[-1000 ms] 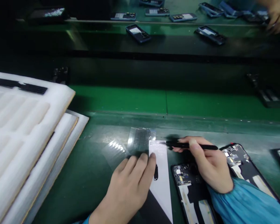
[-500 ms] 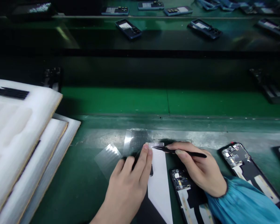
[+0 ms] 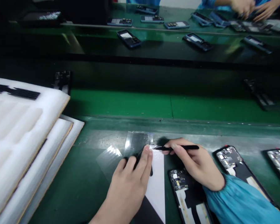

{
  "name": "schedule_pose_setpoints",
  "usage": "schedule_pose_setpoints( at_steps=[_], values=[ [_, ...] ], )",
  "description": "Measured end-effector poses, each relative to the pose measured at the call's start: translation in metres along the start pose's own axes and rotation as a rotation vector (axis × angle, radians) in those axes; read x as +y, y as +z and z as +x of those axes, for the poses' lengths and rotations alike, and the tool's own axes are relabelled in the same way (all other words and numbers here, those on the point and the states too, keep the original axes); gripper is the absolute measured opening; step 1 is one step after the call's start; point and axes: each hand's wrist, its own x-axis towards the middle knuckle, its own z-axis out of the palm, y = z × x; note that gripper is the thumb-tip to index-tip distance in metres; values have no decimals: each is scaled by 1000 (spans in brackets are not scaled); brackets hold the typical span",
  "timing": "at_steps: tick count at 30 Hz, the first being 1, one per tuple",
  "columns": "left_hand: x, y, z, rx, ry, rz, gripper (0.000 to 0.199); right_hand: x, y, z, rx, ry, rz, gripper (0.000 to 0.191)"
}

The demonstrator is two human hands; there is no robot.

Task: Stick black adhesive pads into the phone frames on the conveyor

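My left hand [image 3: 128, 183] lies with outstretched fingers on the top left corner of a white sheet [image 3: 155, 180], fingertips pressing it down; its thumb is hidden. Rows of small dark dots run along the sheet's top edge. Closed around black tweezers [image 3: 184, 147], my right hand [image 3: 198, 165] has their tips at that dotted edge, close to my left fingertips. A dark rounded end [image 3: 151, 171] pokes out beside my left fingers; I cannot make out its kind. Under the sheet's lower part is a black surface [image 3: 147, 211]. An opened phone [image 3: 183, 193] lies just below my right hand.
Clear plastic sheets [image 3: 109, 158] lie left of my hands. White foam trays [image 3: 53, 133] are stacked at the left. More opened phones [image 3: 234, 161] lie at the right. Phones in blue frames [image 3: 128, 39] rest on the raised shelf, where another person's hands [image 3: 249, 9] work.
The view has tilted up, bringing another person's hands in at the top. My right hand and the tweezers have shifted slightly; the tweezers lie flatter. My left hand stays on the sheet.
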Motion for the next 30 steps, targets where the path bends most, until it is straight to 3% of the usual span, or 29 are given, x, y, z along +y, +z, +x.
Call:
schedule_pose_setpoints(
  at_steps=[4,12,16,19,24,30],
  values=[
    [1,4,1,38,-12,6,62,5,2,4,3,44,82,34],
    [0,5,2,154,-13,22,56,15,13,5,158,46,248,45],
    [0,-4,-6,212,-33,-69,55,18,-3,-16,237,51,325,49],
    [3,-12,-15,240,-138,-221,52,23,-17,-44,269,66,300,50],
    [7,-29,-20,114,-360,-525,40,31,-18,-71,220,106,201,48],
    [6,-31,-19,-12,-439,-772,30,24,-12,-69,142,87,116,49]
  ],
)
